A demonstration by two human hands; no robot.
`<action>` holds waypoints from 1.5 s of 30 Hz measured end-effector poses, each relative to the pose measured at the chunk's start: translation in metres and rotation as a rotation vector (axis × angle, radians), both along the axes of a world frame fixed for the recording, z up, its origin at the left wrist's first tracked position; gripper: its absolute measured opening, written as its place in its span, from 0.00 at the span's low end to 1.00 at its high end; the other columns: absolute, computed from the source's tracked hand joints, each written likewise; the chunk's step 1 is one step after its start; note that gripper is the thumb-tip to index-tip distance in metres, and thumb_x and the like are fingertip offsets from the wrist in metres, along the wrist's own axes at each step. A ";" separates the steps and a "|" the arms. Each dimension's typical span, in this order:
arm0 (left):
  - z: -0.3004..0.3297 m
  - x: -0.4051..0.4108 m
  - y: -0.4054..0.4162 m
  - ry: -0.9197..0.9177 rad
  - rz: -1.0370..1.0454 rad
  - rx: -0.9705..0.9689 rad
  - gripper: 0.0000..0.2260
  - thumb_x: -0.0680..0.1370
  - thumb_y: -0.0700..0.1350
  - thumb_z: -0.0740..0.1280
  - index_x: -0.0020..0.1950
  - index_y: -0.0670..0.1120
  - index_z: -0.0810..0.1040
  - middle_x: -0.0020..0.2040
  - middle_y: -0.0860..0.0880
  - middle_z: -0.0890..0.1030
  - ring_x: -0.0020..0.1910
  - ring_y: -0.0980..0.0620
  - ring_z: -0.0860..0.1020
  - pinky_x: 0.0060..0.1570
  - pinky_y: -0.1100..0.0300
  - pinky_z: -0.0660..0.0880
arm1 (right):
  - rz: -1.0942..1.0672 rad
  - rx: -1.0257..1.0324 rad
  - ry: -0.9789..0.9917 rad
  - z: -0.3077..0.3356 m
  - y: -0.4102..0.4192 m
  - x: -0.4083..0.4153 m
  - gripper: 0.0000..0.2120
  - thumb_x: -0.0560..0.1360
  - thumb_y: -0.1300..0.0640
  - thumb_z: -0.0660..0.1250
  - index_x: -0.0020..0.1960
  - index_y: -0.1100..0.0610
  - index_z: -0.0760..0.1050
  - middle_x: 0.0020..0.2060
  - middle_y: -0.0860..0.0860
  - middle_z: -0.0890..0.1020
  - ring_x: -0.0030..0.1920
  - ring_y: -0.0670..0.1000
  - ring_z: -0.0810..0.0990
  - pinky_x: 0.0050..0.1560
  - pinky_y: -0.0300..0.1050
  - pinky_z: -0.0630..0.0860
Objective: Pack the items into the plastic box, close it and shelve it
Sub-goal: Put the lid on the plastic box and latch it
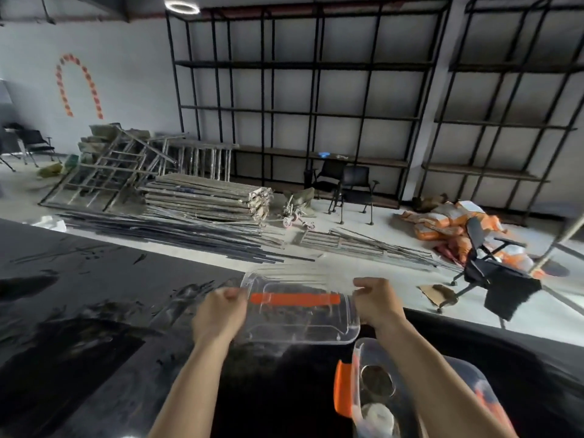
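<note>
Left hand [219, 314] and right hand [377, 303] clamp the blurred clear lid [298, 324] mid-frame; box [376, 390], lower right, partly hidden by the right forearm.

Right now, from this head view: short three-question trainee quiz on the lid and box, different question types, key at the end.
1. True or false: the clear plastic lid with the orange handle is already on the clear plastic box with orange latches.
2. Which hands hold the lid? A) left only B) right only C) both
3. Fill in: the box sits below the ___ forearm.

Key:
1. False: it is held in the air above the black table, apart from the box.
2. C: left hand and right hand grip opposite ends.
3. Right.
</note>
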State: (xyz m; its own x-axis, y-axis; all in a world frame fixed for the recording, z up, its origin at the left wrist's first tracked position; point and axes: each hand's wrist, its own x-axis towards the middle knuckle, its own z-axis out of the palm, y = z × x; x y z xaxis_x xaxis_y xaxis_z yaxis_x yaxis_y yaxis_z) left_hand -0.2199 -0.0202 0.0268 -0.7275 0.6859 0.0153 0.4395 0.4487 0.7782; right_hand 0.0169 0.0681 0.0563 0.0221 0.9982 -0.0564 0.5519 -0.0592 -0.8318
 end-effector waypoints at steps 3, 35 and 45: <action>0.014 0.040 0.025 0.001 -0.114 0.066 0.11 0.78 0.57 0.62 0.45 0.54 0.81 0.41 0.54 0.79 0.39 0.52 0.76 0.39 0.59 0.70 | -0.108 0.026 0.049 0.008 0.014 0.053 0.21 0.73 0.66 0.62 0.63 0.57 0.82 0.50 0.56 0.84 0.44 0.58 0.84 0.52 0.55 0.83; 0.009 0.196 0.042 -0.448 -0.238 0.382 0.14 0.69 0.31 0.73 0.46 0.49 0.81 0.45 0.50 0.85 0.48 0.50 0.83 0.50 0.52 0.79 | -0.305 0.244 -0.008 -0.012 -0.019 0.210 0.10 0.71 0.51 0.76 0.43 0.59 0.84 0.24 0.40 0.79 0.28 0.41 0.77 0.31 0.37 0.73; -0.039 0.203 0.020 -0.050 -0.304 0.161 0.19 0.67 0.39 0.79 0.50 0.54 0.77 0.45 0.58 0.82 0.41 0.62 0.80 0.37 0.68 0.72 | -0.324 0.131 -0.352 -0.055 -0.045 0.214 0.16 0.75 0.39 0.69 0.39 0.51 0.82 0.29 0.44 0.78 0.27 0.42 0.72 0.24 0.38 0.63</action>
State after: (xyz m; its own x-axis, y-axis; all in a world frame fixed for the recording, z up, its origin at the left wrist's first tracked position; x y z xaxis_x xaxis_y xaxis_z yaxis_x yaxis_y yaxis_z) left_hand -0.0169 -0.0001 -0.0127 -0.4932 0.8629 0.1104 0.4937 0.1731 0.8522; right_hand 0.2309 0.0230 0.0011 0.3280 0.9349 0.1355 0.7709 -0.1819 -0.6104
